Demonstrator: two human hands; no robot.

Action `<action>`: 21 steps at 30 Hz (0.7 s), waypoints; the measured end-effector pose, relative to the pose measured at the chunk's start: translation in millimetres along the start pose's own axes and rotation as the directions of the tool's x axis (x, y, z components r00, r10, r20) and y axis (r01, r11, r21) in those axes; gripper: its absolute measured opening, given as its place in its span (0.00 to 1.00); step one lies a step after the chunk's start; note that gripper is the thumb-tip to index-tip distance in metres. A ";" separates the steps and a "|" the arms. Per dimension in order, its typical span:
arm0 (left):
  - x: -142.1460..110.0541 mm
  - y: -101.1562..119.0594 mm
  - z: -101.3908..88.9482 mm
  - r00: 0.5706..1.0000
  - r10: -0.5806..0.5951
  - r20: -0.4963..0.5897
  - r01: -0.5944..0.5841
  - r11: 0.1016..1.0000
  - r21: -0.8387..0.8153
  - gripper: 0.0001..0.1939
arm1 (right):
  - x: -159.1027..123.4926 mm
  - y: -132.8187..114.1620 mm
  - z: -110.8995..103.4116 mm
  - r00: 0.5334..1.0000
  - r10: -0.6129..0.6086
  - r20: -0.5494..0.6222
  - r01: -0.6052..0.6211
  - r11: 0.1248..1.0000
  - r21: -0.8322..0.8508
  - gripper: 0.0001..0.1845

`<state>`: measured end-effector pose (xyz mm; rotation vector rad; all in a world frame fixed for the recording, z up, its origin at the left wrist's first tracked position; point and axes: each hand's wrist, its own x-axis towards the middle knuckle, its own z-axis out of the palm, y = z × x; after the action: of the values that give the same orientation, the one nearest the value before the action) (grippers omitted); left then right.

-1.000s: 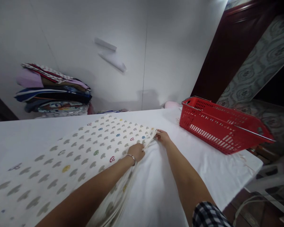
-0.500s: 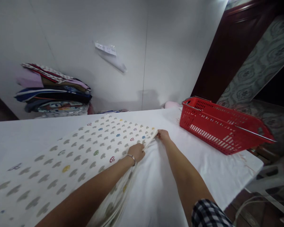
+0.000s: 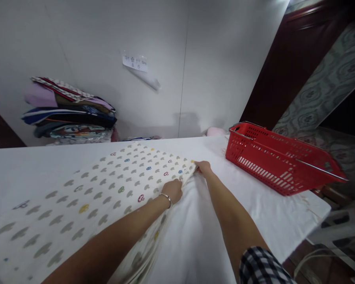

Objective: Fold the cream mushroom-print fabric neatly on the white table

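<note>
Hands (image 3: 173, 192) (image 3: 205, 168) touch patterned cloth (image 3: 103, 197): right pinches its corner, left's fingertips hidden, grip uncertain.

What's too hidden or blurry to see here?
Head view:
White paper note: writing too small and blurred.
Red perforated plastic basket: most of its floor hidden by near side.
Cream grey-patterned cloth: near end cut off by the bottom edge.
Left hand: most fingertips hidden by the hand itself.
</note>
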<state>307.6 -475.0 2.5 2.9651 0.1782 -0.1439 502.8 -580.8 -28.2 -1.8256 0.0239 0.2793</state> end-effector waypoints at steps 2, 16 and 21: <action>0.9 -0.1 -2.4 1.000 -0.006 -0.014 0.006 1.000 -0.011 0.13 | 3.9 -1.7 -1.1 0.998 -0.066 -0.004 0.066 0.997 -0.051 0.10; 11.4 22.1 10.6 0.999 0.038 -0.022 -0.038 0.999 -0.022 0.14 | 5.1 -2.5 -15.0 0.954 -0.298 0.027 0.253 0.757 -0.603 0.06; 9.9 22.1 10.6 0.999 0.029 -0.025 -0.029 0.999 -0.034 0.13 | -7.3 4.6 -9.0 0.949 -0.310 0.052 0.247 0.635 -0.732 0.11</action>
<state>319.3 -497.4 -5.4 2.9348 0.1392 -0.0994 496.6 -591.5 -28.9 -2.6124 -0.3723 -0.0300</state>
